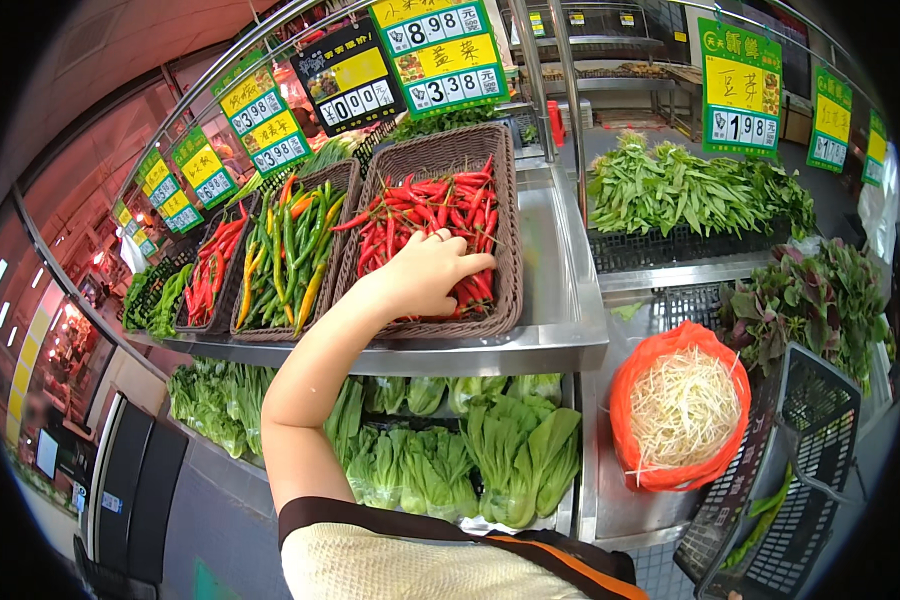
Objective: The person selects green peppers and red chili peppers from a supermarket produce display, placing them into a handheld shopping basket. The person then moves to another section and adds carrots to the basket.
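My left hand (427, 272) reaches over a brown woven basket (515, 220) of red chili peppers (395, 213). It wears a ring, and the thumb and index finger are spread with peppers showing between them. The other fingers bend down toward the pile, their tips partly hidden. Left of it stands a basket of green and yellow chilies (288, 250), then one of red peppers (213, 275). At the lower right, a dark plastic shopping basket (790, 440) tilts, with some green peppers (760, 525) inside. A tiny patch of skin beside it at the bottom edge may be my right hand; no fingers can be made out.
A metal shelf edge (450, 355) runs below the baskets, over leafy green vegetables (515, 460). An orange-red bag of bean sprouts (685, 405) stands to the right. Beyond lie long green leaves (670, 185) and purple-green leaves (805, 305). Price signs (440, 55) hang from a rail above.
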`<action>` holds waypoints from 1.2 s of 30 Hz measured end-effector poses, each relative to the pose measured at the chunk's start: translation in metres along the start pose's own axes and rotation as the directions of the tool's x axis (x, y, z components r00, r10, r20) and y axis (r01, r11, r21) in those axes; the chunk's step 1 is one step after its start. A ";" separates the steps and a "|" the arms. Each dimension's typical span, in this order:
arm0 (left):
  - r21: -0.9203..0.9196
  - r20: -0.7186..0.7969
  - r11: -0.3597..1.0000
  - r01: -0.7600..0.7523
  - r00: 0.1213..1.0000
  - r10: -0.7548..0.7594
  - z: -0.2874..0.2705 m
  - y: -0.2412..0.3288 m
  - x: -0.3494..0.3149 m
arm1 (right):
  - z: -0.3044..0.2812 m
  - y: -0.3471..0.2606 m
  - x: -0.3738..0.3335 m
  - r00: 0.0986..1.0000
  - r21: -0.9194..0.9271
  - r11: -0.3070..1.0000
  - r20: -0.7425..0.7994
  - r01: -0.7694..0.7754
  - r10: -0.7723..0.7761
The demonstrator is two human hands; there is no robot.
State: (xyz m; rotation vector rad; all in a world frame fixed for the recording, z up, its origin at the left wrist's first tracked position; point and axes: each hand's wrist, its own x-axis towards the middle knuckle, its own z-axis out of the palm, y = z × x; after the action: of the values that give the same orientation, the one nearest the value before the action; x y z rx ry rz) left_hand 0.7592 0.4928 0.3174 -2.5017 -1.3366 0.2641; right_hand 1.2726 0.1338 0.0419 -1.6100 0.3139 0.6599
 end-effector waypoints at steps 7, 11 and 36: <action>0.274 -0.069 0.961 -0.047 0.995 0.069 0.011 -0.004 0.012 | 0.003 -0.004 -0.010 0.995 0.077 0.997 0.093 0.024 -0.031; 0.264 -0.189 0.964 -0.010 0.980 0.062 0.013 -0.017 0.017 | 0.012 -0.015 -0.033 0.992 0.078 0.996 0.123 -0.033 0.023; -0.584 -0.414 0.702 0.408 0.594 -0.690 -0.008 -0.099 -0.046 | -0.017 0.009 0.032 0.997 -0.073 0.997 0.067 -0.030 0.035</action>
State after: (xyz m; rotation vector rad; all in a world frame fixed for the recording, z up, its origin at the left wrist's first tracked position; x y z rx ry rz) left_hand 0.6593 0.5052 0.3595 -1.9539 -1.9090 -1.0185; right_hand 1.2967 0.1218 0.0161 -1.6495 0.2688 0.7569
